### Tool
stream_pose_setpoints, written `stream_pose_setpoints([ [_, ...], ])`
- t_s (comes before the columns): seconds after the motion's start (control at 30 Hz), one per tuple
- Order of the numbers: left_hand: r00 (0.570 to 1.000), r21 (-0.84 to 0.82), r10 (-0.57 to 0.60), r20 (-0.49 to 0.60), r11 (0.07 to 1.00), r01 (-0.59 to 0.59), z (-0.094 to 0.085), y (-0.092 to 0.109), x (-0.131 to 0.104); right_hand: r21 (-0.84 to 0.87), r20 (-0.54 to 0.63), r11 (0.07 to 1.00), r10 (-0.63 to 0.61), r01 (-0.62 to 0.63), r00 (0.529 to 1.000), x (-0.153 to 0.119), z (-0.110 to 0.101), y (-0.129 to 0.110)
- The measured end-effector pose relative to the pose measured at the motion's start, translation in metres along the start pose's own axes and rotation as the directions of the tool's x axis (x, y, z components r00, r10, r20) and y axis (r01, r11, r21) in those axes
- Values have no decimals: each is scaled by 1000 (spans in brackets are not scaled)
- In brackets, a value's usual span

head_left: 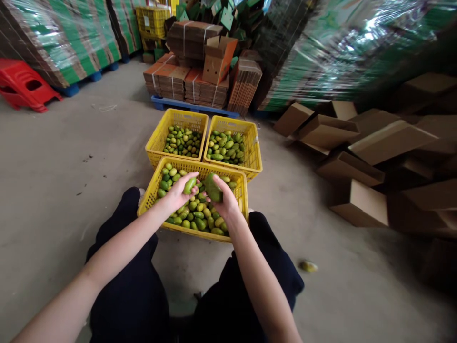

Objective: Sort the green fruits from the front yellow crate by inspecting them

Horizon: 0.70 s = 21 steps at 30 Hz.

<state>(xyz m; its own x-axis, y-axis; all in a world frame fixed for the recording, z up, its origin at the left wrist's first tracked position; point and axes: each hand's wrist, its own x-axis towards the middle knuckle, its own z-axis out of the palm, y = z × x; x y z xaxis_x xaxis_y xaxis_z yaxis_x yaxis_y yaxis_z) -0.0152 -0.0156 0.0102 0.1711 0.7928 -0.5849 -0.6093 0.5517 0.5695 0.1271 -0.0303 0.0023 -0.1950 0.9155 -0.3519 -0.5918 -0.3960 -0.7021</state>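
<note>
My left hand is closed around a smallish green mango. A larger, darker mango sits in my right hand, its thumb along the top. Both hands are over the near yellow crate, which stands between my knees and holds many green and yellowish mangoes. Just beyond it, side by side, are a left crate with small mangoes and a right crate with bigger, greener ones.
Flattened cartons and an upright box sit on a blue pallet. Open cardboard boxes lie piled at right. A red stool is at left. One loose mango rests on the floor. Wrapped stacks stand behind.
</note>
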Motion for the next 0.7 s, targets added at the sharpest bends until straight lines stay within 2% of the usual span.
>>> stream_pose_setpoints([
  [0.07, 1000, -1, 20, 4, 1000, -20, 0, 0, 0, 17, 7, 1000, -15, 15, 1000, -1, -1, -2],
  [0.23, 997, -109, 73, -15, 991, -74, -4, 1, 2, 99, -55, 983, 159, -153, 986, 0, -1, -5],
  [0.37, 997, -159, 3, -74, 987, -14, -4, 0, 5, 131, -181, 980, 169, -147, 969, 3, 3, -3],
  [0.5, 999, -197, -35, -22, 980, 30, -4, 0, 7, 134, -331, 983, 166, -127, 929, 2, 6, -2],
  [0.7, 999, -190, -3, 49, 982, 12, -2, 2, 5, 66, -189, 997, 49, -37, 981, -1, 5, -1],
])
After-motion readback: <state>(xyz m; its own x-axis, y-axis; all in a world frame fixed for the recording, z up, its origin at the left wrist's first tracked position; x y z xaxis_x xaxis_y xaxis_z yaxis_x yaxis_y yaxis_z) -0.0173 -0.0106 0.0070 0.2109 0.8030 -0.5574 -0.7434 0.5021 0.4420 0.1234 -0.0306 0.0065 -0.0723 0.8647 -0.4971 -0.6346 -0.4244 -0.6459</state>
